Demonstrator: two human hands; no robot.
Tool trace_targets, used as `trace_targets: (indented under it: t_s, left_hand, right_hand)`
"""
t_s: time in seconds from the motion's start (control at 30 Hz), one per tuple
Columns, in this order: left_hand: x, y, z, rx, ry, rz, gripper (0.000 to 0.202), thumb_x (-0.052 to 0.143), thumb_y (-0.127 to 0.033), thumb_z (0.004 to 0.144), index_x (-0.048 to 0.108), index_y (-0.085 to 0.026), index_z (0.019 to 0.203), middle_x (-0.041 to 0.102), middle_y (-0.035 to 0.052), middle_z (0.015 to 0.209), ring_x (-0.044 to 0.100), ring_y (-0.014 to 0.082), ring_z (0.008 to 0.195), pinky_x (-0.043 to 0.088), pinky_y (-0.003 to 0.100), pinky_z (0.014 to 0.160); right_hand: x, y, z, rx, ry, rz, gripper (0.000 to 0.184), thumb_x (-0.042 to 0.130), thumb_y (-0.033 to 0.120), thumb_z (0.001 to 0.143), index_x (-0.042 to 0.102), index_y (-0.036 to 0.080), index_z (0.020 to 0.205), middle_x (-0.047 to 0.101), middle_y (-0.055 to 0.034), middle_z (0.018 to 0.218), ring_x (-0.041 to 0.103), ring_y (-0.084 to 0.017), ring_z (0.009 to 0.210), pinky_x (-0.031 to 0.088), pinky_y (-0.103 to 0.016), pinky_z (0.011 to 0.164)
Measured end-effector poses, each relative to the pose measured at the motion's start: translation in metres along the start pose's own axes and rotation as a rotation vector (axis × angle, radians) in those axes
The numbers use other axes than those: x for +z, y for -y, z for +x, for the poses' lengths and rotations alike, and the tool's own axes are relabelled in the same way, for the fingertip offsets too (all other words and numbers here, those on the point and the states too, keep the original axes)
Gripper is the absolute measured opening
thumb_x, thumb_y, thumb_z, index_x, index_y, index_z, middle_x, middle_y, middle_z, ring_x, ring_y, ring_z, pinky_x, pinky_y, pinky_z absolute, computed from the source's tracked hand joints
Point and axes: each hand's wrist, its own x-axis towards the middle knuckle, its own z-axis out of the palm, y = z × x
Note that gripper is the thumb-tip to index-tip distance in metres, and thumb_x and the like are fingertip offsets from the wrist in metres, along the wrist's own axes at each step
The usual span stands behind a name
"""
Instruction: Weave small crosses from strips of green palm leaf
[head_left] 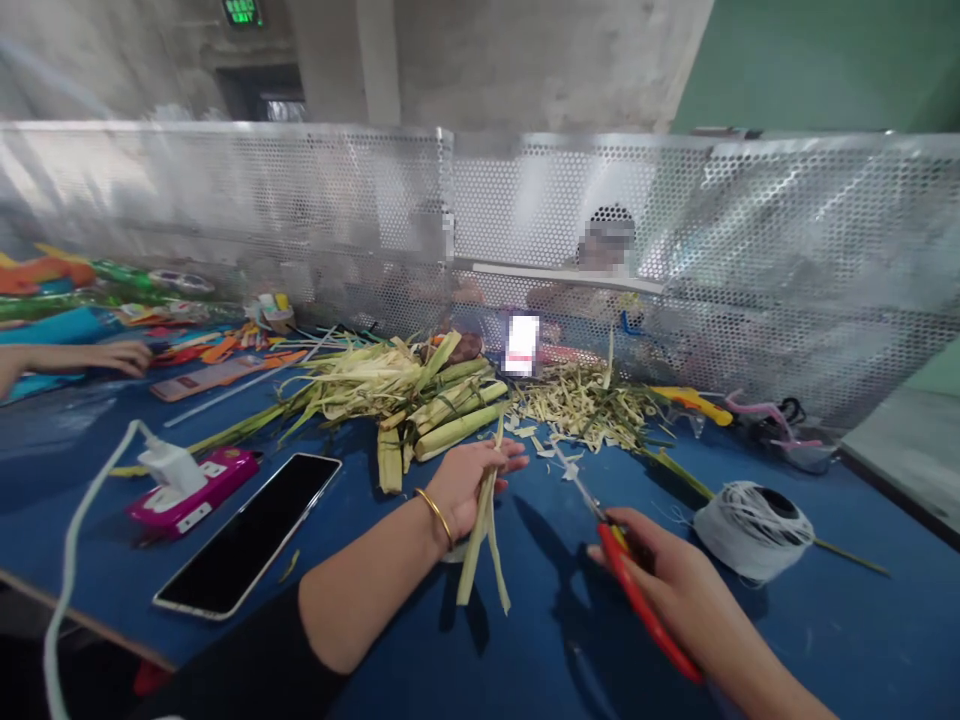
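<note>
My left hand point(469, 480), a gold bangle on its wrist, is closed around a few flat, pale green plant strips point(474, 560). Their lower ends fan out below the palm, and one tip rises above the fingers. To the right, my right hand point(667, 560) grips a pair of red-handled scissors point(619, 560). The slim metal blades point up and left toward small pale scraps on the table, apart from the strips. Beyond my left hand lies a heap of pale green stalks and husk-like leaves point(375, 380). A pile of short cut pieces point(592, 405) sits right of that heap.
A white string spool point(750, 530) stands near my right hand. Left are a dark-screened phone point(251, 535) and a magenta power strip point(199, 495) with a white plug and cable. Another person's hand point(124, 357) reaches in far left. A perforated metal screen point(337, 220) closes the blue table's back.
</note>
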Motion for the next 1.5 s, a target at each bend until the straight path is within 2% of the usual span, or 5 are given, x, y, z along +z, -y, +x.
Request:
trace_targets:
  t_s: [0.23,0.67,0.97,1.17,1.5]
  left_hand:
    - [-0.002,-0.007,-0.005,0.009,0.028,-0.056,0.021,0.053,-0.003,0.073,0.064,-0.009,0.089,0.064,0.0128,0.119,0.067,0.0157,0.093,0.039,0.014,0.044]
    - [0.007,0.001,-0.017,-0.166,0.181,-0.091,0.021,0.056,-0.003,0.073,0.065,-0.008,0.091,0.068,0.0143,0.111,0.069,0.0140,0.082,0.038,0.013,0.042]
    - [0.006,0.009,-0.008,-0.195,0.093,-0.136,0.015,0.054,-0.020,0.087,0.062,-0.008,0.086,0.069,0.0152,0.106,0.070,0.0145,0.077,0.049,0.017,0.053]
    - [0.005,0.010,-0.008,-0.238,0.116,-0.251,0.014,0.051,-0.019,0.087,0.061,-0.009,0.090,0.071,0.0136,0.096,0.070,0.0179,0.078,0.052,0.024,0.064]
    - [0.005,0.019,-0.002,-0.256,0.224,-0.366,0.014,0.050,-0.019,0.087,0.062,-0.012,0.086,0.068,0.0030,0.073,0.062,0.0105,0.054,0.048,0.021,0.055]
  right_hand:
    - [0.003,-0.004,-0.006,-0.543,-0.007,-0.814,0.025,0.052,0.025,0.080,0.067,0.022,0.099,0.064,-0.0104,0.090,0.062,-0.024,0.076,0.049,-0.034,0.065]
    - [0.033,0.034,0.070,-0.170,0.335,0.188,0.029,0.066,0.040,0.072,0.071,0.014,0.083,0.050,0.0045,0.054,0.037,-0.006,0.044,0.036,-0.020,0.046]
    - [-0.009,0.007,0.107,-0.239,-0.250,-0.080,0.038,0.047,0.025,0.084,0.061,0.008,0.115,0.064,-0.0210,0.109,0.058,-0.031,0.103,0.045,-0.047,0.086]
    - [-0.023,0.008,0.085,-0.808,-0.622,-1.019,0.040,0.044,0.007,0.085,0.057,0.010,0.122,0.057,-0.0221,0.126,0.043,-0.035,0.125,0.028,-0.057,0.103]
    - [0.031,0.038,0.043,-1.435,-0.152,-0.996,0.029,0.038,0.008,0.093,0.060,0.015,0.111,0.065,-0.0108,0.100,0.059,-0.018,0.093,0.047,-0.032,0.078]
